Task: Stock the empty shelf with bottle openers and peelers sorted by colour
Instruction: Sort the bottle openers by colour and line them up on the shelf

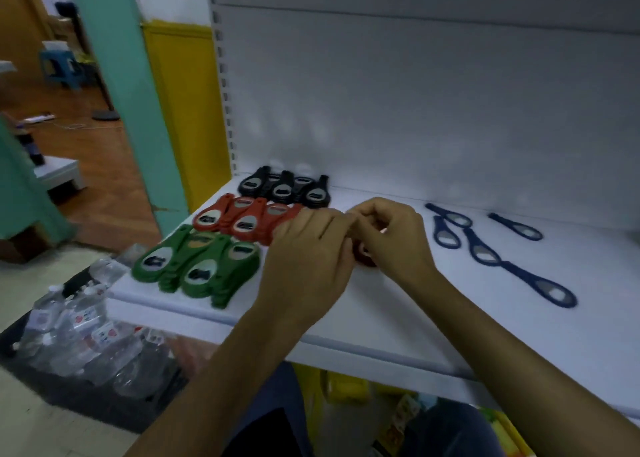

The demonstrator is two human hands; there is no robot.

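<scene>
On the white shelf (398, 318), bottle openers lie in colour groups at the left: black ones (284, 188) at the back, red ones (242, 219) in the middle, green ones (197, 266) at the front. Several dark blue openers (485, 248) lie scattered at the right. My left hand (308, 259) and my right hand (391, 238) meet over the shelf's middle, fingers curled together around a small red item (363, 259) that is mostly hidden between them.
A dark crate of clear plastic-wrapped packets (79, 325) sits on the floor at the lower left. The shelf's slotted upright (225, 93) and grey back panel rise behind. Yellow packaged goods (398, 418) fill the shelf below.
</scene>
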